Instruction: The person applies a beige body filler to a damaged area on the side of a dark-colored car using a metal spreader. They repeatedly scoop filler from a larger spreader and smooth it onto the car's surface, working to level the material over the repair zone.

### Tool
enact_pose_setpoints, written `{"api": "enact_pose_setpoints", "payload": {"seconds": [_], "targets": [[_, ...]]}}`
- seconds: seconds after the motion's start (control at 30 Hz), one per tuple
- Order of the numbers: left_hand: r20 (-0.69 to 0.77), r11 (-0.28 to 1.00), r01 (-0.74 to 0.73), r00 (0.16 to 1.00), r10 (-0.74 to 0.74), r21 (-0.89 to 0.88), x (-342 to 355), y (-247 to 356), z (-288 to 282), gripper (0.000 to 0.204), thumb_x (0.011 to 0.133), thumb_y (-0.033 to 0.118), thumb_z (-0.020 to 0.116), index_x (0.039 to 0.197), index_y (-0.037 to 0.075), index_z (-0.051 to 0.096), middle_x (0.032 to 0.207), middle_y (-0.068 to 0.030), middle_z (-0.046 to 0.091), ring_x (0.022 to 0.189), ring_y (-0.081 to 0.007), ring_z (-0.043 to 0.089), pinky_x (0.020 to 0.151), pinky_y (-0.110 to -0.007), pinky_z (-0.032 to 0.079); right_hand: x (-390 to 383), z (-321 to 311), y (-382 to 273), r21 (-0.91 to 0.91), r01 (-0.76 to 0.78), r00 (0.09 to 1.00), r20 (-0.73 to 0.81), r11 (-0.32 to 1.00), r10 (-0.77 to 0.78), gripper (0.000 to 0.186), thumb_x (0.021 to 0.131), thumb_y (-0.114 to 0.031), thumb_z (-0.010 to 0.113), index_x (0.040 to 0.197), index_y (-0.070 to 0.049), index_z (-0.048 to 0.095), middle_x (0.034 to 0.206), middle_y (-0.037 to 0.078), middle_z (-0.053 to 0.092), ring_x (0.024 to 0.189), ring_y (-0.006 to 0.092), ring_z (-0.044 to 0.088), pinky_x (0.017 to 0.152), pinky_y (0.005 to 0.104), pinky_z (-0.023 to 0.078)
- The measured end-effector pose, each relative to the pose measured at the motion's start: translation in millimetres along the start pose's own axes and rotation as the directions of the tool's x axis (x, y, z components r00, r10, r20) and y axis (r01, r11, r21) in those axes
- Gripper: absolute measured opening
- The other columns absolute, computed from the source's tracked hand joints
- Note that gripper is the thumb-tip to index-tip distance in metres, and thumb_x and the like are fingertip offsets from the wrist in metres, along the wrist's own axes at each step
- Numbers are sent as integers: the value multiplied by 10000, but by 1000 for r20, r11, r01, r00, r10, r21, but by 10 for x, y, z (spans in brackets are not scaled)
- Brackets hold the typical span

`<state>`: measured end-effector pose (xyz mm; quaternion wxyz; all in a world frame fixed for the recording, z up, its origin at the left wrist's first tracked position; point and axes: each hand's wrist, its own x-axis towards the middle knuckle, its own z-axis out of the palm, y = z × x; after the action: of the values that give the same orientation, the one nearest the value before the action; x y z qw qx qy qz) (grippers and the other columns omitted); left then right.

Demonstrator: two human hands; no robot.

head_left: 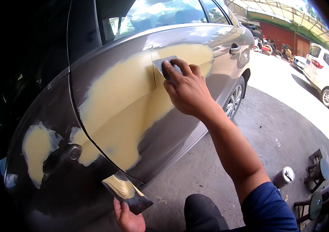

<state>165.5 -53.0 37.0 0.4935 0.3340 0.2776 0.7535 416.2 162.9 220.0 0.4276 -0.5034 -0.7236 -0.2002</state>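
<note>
My right hand (185, 86) reaches up and grips a dark putty spreader (159, 65), whose flat blade lies against the car door. Yellow body filler (122, 92) covers a wide patch of the grey-brown car door (164, 135), and a ridge of it runs down by the blade's left edge. Low in the view, my left hand (129, 217) pinches a dark plate (138, 203) by its lower edge. A thick lump of the same filler (120, 186) sits on that plate. More filler (37, 150) shows on the front panel around the dark door handle (64, 156).
A paint can (284, 177) stands on the concrete floor (195, 174) to the right. Stools (319, 170) are beyond it. The rear wheel (235, 98) is past the door. A white van (327, 73) is parked in sunlight, with stacked tyres (257, 34) at the far wall.
</note>
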Motion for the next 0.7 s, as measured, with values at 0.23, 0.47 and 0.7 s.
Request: {"api": "enact_pose_setpoints", "payload": {"seconds": [0.23, 0.47, 0.7], "targets": [[26, 1000, 13, 1000, -13, -20, 10, -57, 29, 552, 980, 71, 447, 1515, 2, 334, 1464, -147, 483, 1325, -261, 495, 1111, -422, 400, 790, -173, 140, -40, -84, 972, 215, 996, 91, 503, 970, -326, 428, 1447, -178, 495, 1466, 109, 466, 1220, 437, 462, 1063, 468, 405], [-5, 999, 35, 999, -35, -17, 0, -91, 14, 549, 980, 67, 447, 1514, 3, 335, 1459, -146, 487, 1319, -263, 498, 1105, -422, 407, 147, -60, -344, 27, 33, 982, 186, 999, -37, 501, 945, -269, 524, 1426, -129, 508, 1427, 107, 479, 1143, 414, 503, 940, 532, 466], [10, 999, 46, 999, -46, -4, 11, -108, 66, 551, 980, 61, 439, 1513, -15, 321, 1457, -154, 485, 1316, -263, 498, 1103, -422, 407, -596, 357, -288, 68, 146, 989, 23, 987, -148, 544, 891, -210, 614, 1414, -105, 508, 1393, 89, 456, 1142, 396, 458, 825, 492, 477]]}}
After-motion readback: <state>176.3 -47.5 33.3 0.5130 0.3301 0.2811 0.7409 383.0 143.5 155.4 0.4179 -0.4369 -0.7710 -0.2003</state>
